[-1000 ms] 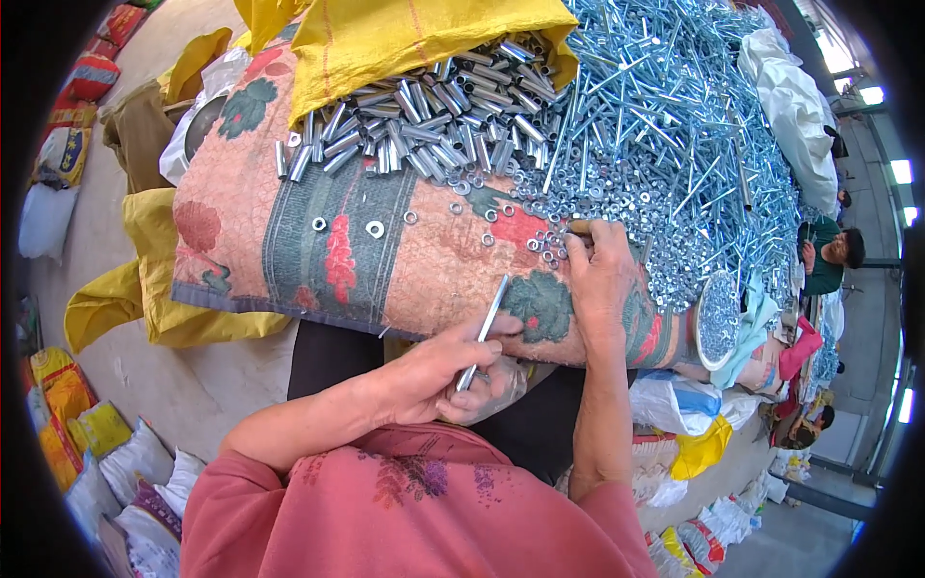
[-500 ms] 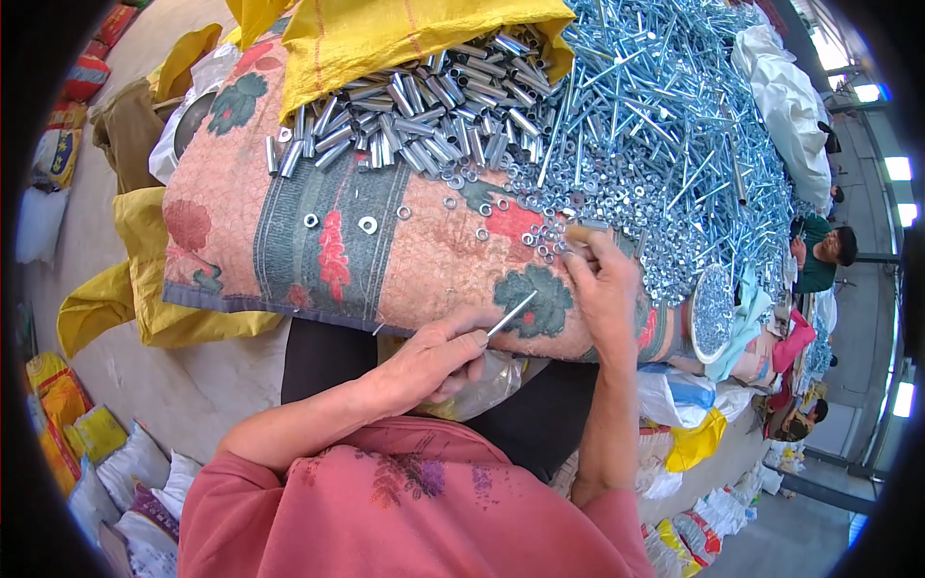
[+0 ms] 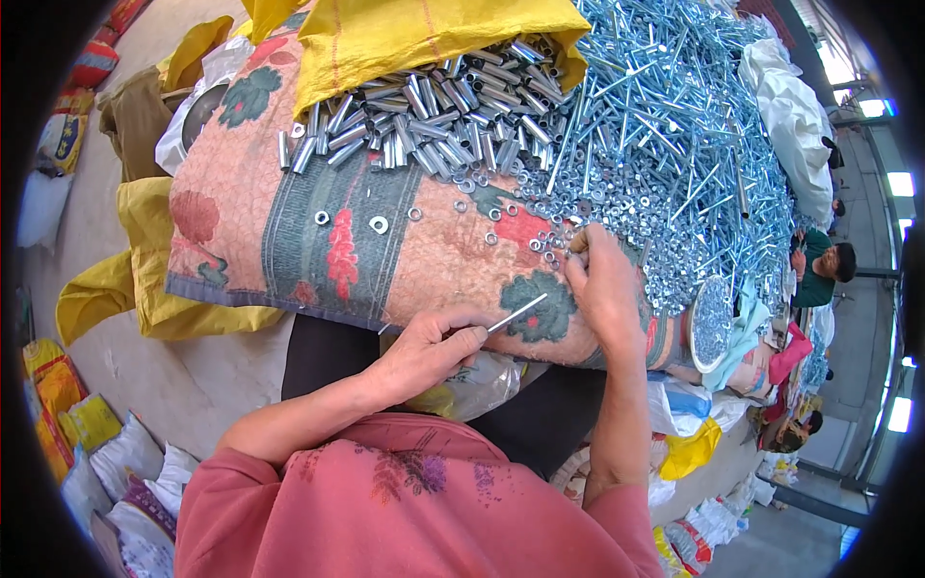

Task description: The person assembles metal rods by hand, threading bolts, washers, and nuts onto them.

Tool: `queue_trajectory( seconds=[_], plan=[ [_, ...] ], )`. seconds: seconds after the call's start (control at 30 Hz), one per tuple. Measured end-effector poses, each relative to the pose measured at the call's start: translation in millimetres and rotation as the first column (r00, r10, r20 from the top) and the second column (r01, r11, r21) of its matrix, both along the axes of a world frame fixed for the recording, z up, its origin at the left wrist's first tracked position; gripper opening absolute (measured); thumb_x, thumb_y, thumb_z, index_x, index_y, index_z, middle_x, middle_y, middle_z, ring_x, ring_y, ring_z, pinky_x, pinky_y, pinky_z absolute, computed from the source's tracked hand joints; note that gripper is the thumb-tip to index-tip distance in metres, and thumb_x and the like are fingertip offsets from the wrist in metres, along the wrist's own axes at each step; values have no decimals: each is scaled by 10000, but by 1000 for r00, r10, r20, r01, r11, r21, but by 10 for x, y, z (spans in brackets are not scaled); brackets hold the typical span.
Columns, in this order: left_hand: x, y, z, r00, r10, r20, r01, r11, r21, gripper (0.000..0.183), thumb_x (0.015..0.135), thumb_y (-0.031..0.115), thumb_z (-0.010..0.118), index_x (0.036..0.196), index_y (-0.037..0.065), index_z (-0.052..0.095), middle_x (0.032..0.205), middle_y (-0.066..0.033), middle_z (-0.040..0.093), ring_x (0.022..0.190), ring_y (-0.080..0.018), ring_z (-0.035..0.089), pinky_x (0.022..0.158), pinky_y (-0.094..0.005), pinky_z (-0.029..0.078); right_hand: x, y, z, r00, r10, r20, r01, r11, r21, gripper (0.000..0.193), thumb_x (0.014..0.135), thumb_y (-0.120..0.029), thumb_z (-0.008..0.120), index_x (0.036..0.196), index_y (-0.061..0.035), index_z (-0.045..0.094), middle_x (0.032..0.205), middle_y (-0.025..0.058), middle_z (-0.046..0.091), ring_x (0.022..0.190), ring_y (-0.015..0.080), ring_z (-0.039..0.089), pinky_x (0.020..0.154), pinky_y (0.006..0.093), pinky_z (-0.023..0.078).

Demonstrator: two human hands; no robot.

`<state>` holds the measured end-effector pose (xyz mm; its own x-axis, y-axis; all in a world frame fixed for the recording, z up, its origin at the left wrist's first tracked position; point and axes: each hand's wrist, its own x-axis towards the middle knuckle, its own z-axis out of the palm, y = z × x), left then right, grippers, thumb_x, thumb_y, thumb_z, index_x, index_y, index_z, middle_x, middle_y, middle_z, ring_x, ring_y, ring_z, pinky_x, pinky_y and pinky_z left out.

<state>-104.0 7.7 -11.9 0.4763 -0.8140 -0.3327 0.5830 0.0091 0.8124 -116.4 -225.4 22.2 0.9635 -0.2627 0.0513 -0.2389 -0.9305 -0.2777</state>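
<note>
My left hand [image 3: 438,352] is closed around a thin metal rod [image 3: 520,312], its free end pointing up and to the right over a dark flower on the patterned quilt [image 3: 453,265]. At the near edge of the small nuts and washers [image 3: 626,207], my right hand [image 3: 605,279] has thumb and fingertips pinched together. Whatever sits between those fingertips is too small and covered to make out. A few loose rings lie just left of the right hand, and a washer [image 3: 379,224] rests farther left on the quilt.
Short metal tubes [image 3: 424,120] spill from a yellow woven sack [image 3: 434,39]. A large heap of long thin rods [image 3: 674,106] covers the far right. An oval tub [image 3: 711,323] of small metal parts stands right of my right hand. Another person [image 3: 819,270] is at the far right.
My right hand's fingertips have curled in among the nuts and washers, staying near the same spot. The left hand keeps its rod almost still. The view has shifted slightly.
</note>
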Motion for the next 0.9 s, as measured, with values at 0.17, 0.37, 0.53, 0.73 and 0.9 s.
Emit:
queue_trajectory(
  seconds=[0.17,0.37,0.53,0.73,0.9],
  plan=[
    [8,24,46,1000,29,2,-29,999,15,220,913,188,473,1010,32,595,651,33,452,573,-35,399,499,-199,339,-86,-94,27,997,30,73,-34,998,55,108,770,-59,563,857,4,553,738,133,557,617,248,540,585,347,427],
    [-26,18,-23,995,67,77,-70,997,32,188,898,165,501,972,21,596,672,28,476,623,-44,433,542,-211,366,-276,130,197,987,-160,16,100,692,715,141,789,-42,582,908,12,635,697,7,534,567,66,494,518,200,386],
    [2,-25,16,993,54,106,-56,998,17,150,886,143,523,906,13,595,693,16,494,641,-47,450,563,-216,377,-389,326,231,978,-205,33,35,317,948,154,789,30,586,931,69,632,694,29,518,560,83,510,499,192,439],
    [1,-32,26,988,72,134,-72,997,-8,130,877,137,546,877,20,603,677,25,493,640,-46,450,567,-216,377,-448,348,188,969,-185,165,-52,498,866,156,799,44,594,950,66,623,822,32,509,621,87,560,536,188,458],
    [14,-11,17,995,38,87,-35,999,-35,123,881,146,551,886,36,606,651,28,488,581,-31,421,510,-198,344,-519,408,171,970,-184,156,-54,463,885,148,786,46,614,933,55,626,836,38,509,631,98,570,564,194,475]
  ],
)
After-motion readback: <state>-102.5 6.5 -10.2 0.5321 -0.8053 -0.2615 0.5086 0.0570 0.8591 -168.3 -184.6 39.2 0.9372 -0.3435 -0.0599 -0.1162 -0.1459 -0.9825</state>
